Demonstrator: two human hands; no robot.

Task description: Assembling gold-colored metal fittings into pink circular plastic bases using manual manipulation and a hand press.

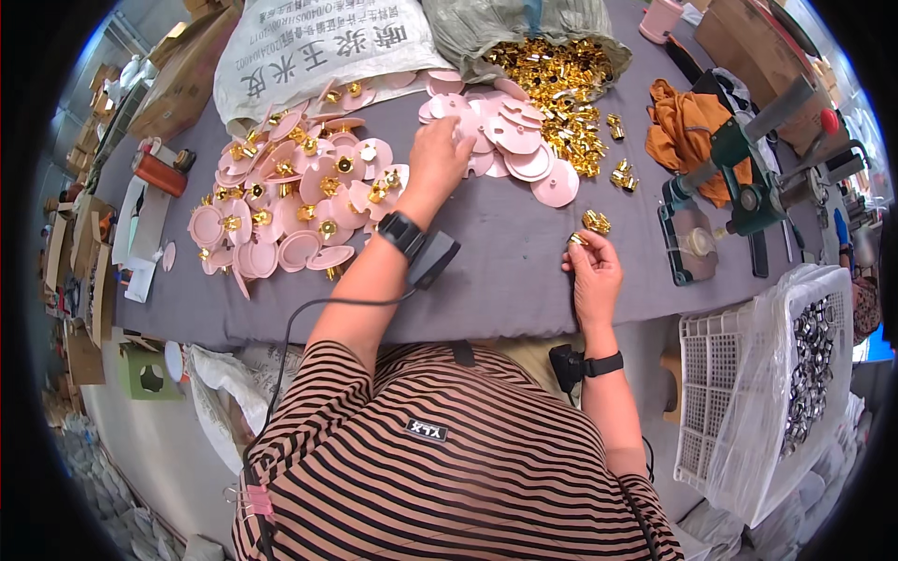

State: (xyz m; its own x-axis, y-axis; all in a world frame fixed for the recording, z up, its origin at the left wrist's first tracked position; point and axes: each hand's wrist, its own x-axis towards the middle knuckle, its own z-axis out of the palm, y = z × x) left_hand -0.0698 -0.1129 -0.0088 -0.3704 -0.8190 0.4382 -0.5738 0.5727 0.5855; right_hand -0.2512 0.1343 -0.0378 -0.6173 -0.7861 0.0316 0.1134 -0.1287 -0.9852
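My left hand (441, 154) reaches to the near left side of a heap of plain pink discs (524, 138), its fingers apart. Between the thumb and fingers of my right hand (595, 271) is a small gold metal fitting (577, 240). Just beyond that hand lies a little cluster of gold fittings (596, 222). A large spread of pink discs with gold fittings on them (299, 248) covers the left part of the grey cloth. Loose gold fittings (561, 117) spill from the mouth of a woven sack (458, 33) at the far side.
A green hand press (748, 182) stands on the right, with an orange cloth (690, 131) behind it. Below the table's right edge is a white plastic crate (716, 402) holding silvery parts. An orange-brown spool (159, 173) sits far left. A black cable (323, 301) runs along my left arm.
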